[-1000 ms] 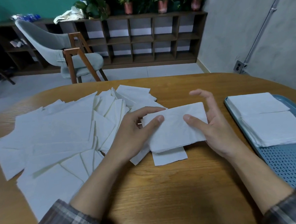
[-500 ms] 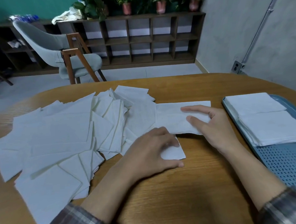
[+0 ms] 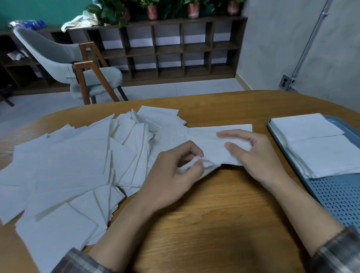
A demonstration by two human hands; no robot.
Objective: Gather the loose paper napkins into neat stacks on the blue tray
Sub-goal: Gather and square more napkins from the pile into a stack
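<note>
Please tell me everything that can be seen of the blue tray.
The blue tray lies flat on the wooden table, at its right side, partly cut off by the picture edge. It looks like plastic, with a raised rounded rim and a slotted floor. Two stacks of white napkins rest on its far half.

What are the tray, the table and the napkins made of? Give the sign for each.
Blue tray: likely moulded plastic, matte, perforated floor. Table: wood or wood-look veneer, satin, grain lines visible. Napkins: thin white paper tissue, matte; one crumples in the grip of the left hand.
</note>
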